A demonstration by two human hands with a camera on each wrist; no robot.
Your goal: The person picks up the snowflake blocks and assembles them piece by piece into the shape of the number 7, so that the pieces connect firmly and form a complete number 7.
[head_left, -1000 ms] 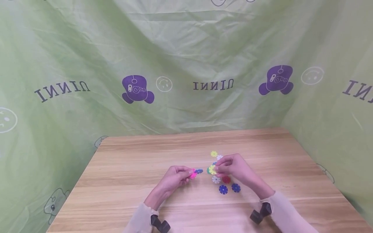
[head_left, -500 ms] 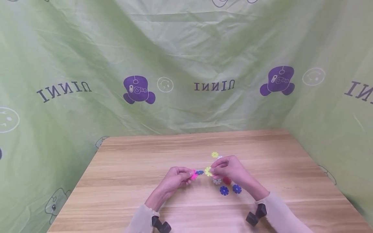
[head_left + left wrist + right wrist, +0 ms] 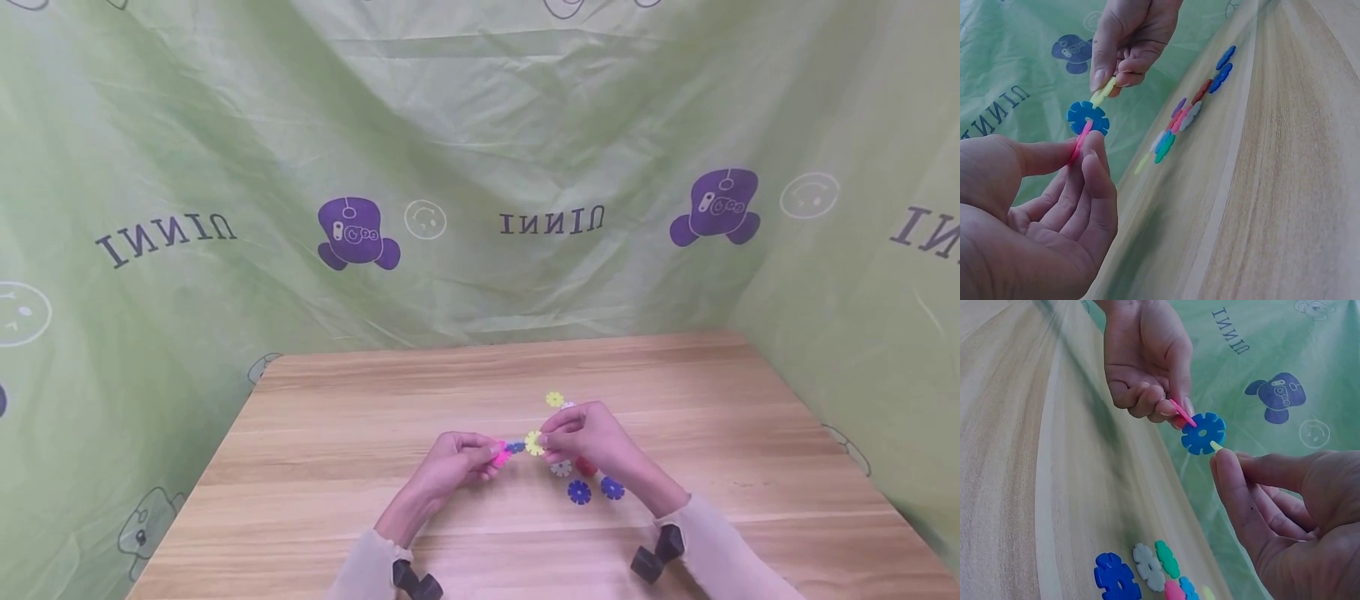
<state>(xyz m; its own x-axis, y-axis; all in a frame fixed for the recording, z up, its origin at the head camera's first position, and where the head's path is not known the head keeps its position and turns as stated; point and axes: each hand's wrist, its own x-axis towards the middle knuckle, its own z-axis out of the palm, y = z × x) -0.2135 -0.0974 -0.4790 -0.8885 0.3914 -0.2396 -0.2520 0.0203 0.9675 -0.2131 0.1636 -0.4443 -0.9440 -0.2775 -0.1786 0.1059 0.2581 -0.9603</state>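
Note:
The left hand point(image 3: 448, 463) pinches a pink notched disc point(image 3: 501, 453) between thumb and fingers. A blue disc point(image 3: 1204, 433) is joined to the pink one and stands out toward the right hand point(image 3: 600, 437). Between its thumb and fingertips the right hand pinches a yellow disc point(image 3: 533, 442), whose edge meets the blue disc's rim in the left wrist view. How deep the yellow one sits in a notch I cannot tell. Both hands are raised above the wooden table point(image 3: 337, 500).
Several loose discs lie on the table below and beside the right hand, among them a yellow one point(image 3: 554, 399), a white one point(image 3: 561, 468), a red one point(image 3: 586, 467) and two dark blue ones point(image 3: 579, 492). A green printed cloth point(image 3: 480, 167) hangs behind the table.
The right hand has moved left with the yellow disc, closing the gap to the blue disc. The left hand keeps its pinch on the pink disc and has hardly moved.

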